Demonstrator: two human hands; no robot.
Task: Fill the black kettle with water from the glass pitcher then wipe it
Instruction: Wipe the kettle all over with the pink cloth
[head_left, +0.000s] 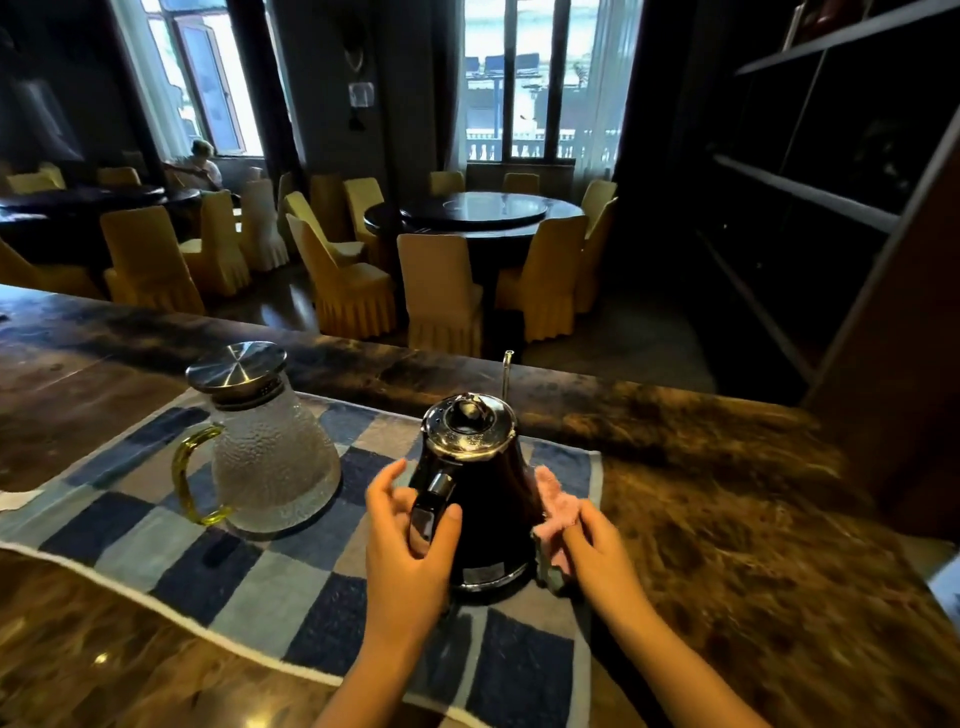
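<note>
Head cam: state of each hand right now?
Left hand: holding the black kettle by its handle.
Right hand: holding a pink cloth against the kettle's side.

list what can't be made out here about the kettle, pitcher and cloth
Head view: water level in the black kettle, hidden by its opaque body and closed lid.
Head view: water level in the glass pitcher, blurred by dimpled glass.
Head view: most of the pink cloth, behind the kettle and under the right hand.
Head view: kettle handle, partly covered by the left hand.
</note>
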